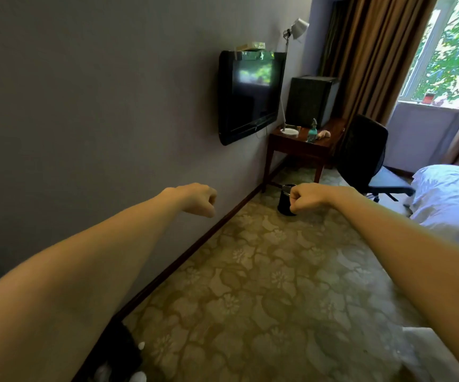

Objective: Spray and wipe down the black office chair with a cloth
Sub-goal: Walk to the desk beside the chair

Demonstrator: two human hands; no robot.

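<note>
no legible text or numbers anywhere, spray bottle (312,131) label seemingly too blurred to read

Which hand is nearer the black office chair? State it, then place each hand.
Right. The right hand is below-left of the black office chair in view, short of it; the left hand is farther left, beside the wall.

Black chair (364,150), dark brown tabletop (302,143), teal spray bottle (312,132), white bed (451,194), brown curtains (374,51), olive floral carpet (264,285).
</note>
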